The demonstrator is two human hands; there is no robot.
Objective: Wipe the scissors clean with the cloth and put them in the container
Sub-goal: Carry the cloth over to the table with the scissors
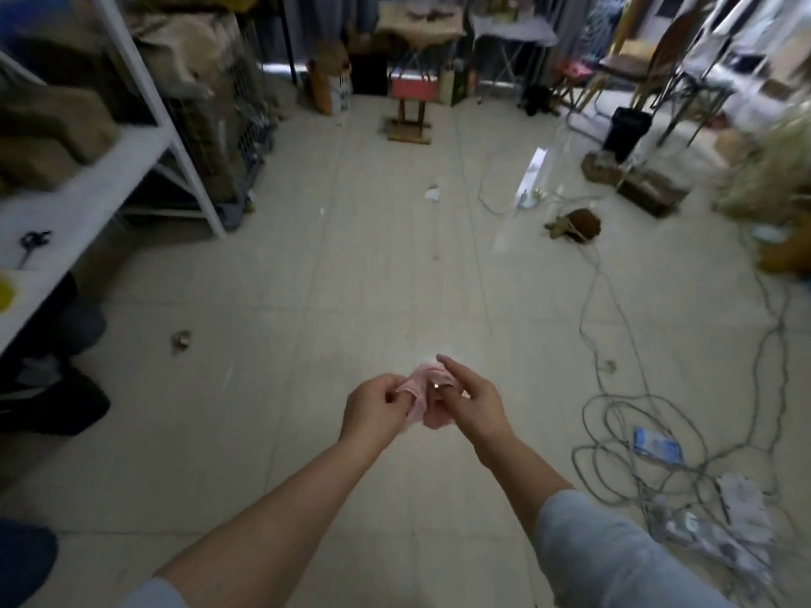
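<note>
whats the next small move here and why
Probably free the left hand and reach left for the scissors lying on the white shelf. Both it and the right hand pinch the pink cloth out over the floor, away from them. A small glint shows in the folds; I cannot tell what it is.

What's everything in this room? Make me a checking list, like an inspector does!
Surface: tiled floor; white shelf at left.
Job's things: pink cloth held between both hands; dark-handled scissors lie on the shelf.
Clutter: paper scraps and a blue packet on the floor.
Grippers: left hand and right hand both pinch the cloth.
Cables: tangled cables on the floor at right.
Surroundings: stool at the back; the rest is blurred.
</note>
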